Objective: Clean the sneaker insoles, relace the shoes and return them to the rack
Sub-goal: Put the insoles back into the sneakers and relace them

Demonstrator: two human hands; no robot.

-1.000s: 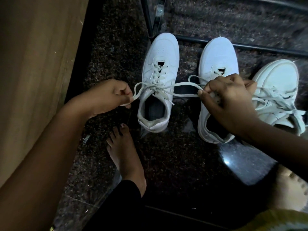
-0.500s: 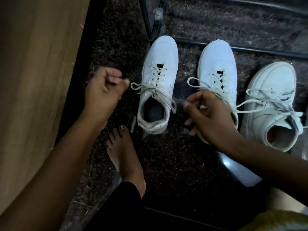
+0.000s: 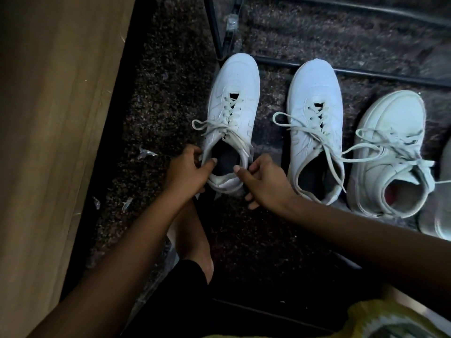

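As my left hand (image 3: 188,172) grips one side of the heel collar, thumb inside, the white laced sneaker (image 3: 231,98) stands on the dark floor (image 3: 158,106), a dark insole (image 3: 227,159) in it. My right hand (image 3: 263,184) grips the other side. Rightmost, one shoe (image 3: 445,191) is cut by the edge.

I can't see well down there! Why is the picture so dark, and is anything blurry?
Head view: the light is dim, so the floor goes nearly black while the white sneakers stand out; the rack at the top looks smeared.
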